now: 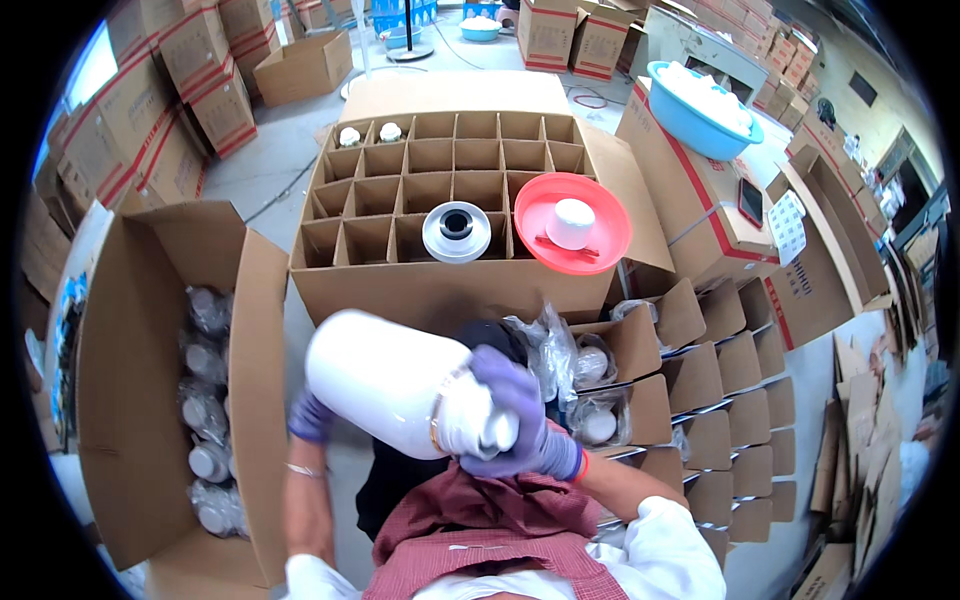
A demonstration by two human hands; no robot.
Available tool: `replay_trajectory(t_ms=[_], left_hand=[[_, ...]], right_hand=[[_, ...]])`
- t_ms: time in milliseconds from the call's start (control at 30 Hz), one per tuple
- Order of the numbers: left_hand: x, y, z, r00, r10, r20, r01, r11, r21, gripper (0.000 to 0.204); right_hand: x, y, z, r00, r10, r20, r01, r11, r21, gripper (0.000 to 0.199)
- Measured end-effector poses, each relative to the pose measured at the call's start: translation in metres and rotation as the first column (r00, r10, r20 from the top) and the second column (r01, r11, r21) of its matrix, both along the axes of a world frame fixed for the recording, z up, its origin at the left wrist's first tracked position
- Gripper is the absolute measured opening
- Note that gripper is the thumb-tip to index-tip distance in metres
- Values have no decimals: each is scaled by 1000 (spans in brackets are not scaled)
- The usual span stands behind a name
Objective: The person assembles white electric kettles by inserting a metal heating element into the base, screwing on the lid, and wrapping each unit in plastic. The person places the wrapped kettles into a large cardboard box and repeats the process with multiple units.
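A large glossy white bottle [385, 385] with a gold band near its neck lies tilted in front of my body, its neck end lower and to the right. My right hand [520, 415], in a purple glove, is wrapped round the neck end and is slightly blurred. At the wide end, my left hand [312, 415], also gloved in purple, supports the bottle; most of its fingers are hidden behind it. Just beyond the bottle stands an open carton with cardboard dividers [425, 192]. A grey metal ring-shaped piece [456, 232] and a red dish [535, 215] rest on its near edge.
The red dish holds a white cap [570, 222]. To the left, an open carton [150, 400] contains several plastic-wrapped items. Wrapped items and cardboard dividers [735, 400] are at my right. A blue basin [700, 115] sits on a box beside a phone [750, 203].
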State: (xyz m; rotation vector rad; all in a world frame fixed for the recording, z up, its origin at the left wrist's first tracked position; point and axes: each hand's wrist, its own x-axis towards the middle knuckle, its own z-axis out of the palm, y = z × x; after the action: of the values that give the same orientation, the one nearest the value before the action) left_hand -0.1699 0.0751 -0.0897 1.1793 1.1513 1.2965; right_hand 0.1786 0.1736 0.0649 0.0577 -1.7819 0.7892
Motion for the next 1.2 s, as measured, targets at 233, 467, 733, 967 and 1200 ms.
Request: replay_trajectory(t_ms=[233, 467, 733, 967, 1200], left_hand=[[129, 99, 184, -20, -574, -819, 341, 766, -545, 54], [154, 86, 151, 41, -659, -751, 420, 693, -586, 70], [110, 107, 133, 939, 312, -142, -312, 950, 26, 69], [142, 127, 147, 757, 508, -412, -169, 761, 627, 76], [112, 81, 160, 811, 25, -584, 288, 853, 436, 67]], right_hand=[[71, 32, -59, 796, 31, 605, -74, 996, 46, 31], [-77, 225, -53, 623, -570, 536, 348, 816, 462, 49], [-92, 224, -23, 738, -249, 627, 54, 948, 313, 70], [-72, 120, -15, 953, 301, -28, -89, 191, -978, 49], [-18, 122, -29, 542, 744, 392, 196, 342, -919, 40]])
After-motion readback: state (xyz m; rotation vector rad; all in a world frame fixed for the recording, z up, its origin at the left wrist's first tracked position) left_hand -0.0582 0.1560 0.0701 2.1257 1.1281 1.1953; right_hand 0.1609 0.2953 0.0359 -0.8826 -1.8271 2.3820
